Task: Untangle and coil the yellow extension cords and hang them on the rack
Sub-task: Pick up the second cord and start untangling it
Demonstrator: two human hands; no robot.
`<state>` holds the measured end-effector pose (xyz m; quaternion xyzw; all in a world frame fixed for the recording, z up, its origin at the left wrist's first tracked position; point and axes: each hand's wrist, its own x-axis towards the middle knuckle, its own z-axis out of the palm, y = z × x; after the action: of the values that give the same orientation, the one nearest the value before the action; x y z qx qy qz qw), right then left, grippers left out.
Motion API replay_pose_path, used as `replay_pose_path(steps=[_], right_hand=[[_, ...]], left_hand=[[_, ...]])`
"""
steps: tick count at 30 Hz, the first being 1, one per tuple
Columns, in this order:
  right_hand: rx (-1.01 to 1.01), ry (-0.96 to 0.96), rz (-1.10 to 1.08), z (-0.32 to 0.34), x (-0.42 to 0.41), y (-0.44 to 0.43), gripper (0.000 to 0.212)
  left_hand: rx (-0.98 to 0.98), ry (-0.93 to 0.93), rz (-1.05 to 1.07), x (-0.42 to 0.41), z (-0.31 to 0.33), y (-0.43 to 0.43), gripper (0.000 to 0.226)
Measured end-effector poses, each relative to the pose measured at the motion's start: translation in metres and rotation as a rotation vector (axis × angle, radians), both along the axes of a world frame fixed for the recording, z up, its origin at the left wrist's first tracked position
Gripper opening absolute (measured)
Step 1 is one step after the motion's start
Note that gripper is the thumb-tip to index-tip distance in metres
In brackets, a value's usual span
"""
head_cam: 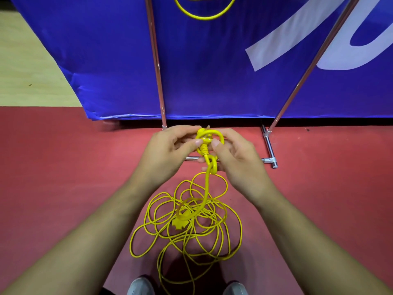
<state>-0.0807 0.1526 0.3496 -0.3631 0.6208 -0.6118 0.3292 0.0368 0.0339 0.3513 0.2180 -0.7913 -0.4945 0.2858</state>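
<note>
**Head view.** Both hands are up in front of the foot of the rack (156, 60). The left hand (170, 145) has its grip pinched on the plug (203, 138) at the end of the yellow cord (205, 188). Its thumb is on the near side and its fingers are behind. The right hand (236, 154) has its grip curled round a small loop of the same cord, just beside the plug, and its thumb tip touches it.

Right under the plug the cord twists into a little knot (212, 165), tucked against the right fingers. From there one strand drops down to a big messy pile (191, 209) on the red floor (63, 167). The pile lies between the arms, in front of the shoes (140, 286). The socket end (180, 224) sits in the middle of it.

The step looks like undoing the knot by the plug. I think the best way is to hold the plug steady with the left hand and make the loop bigger with the right. Pulling hard would likely make the knot tighter. Then the plug can be pushed back through the loop. Lifting the hands a bit may stop the hanging strand from dragging more loops up.

The rack's thin shiny poles stand in front of a blue banner (95, 50). One coil (204, 18) hangs at the top already, so this cord looks like one more to do.
</note>
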Motion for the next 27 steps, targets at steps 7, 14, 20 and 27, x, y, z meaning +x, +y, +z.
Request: replay_pose_path(steps=[7, 14, 20, 27], right_hand=[[0.035, 0.031, -0.040, -0.003, -0.005, 0.004, 0.016], [-0.001, 0.040, -0.057, -0.001, -0.007, 0.005, 0.020], [-0.034, -0.200, -0.019, 0.000, -0.006, 0.002, 0.027], [0.047, -0.257, -0.145, -0.006, -0.010, 0.000, 0.025]], left_hand=[[-0.092, -0.048, -0.005, -0.002, 0.001, 0.004, 0.015], [0.031, 0.046, 0.039, -0.007, 0.004, 0.009, 0.013], [0.280, 0.068, -0.020, -0.012, -0.002, 0.009, 0.017], [0.737, 0.044, 0.011, -0.016, -0.005, 0.013, 0.016]])
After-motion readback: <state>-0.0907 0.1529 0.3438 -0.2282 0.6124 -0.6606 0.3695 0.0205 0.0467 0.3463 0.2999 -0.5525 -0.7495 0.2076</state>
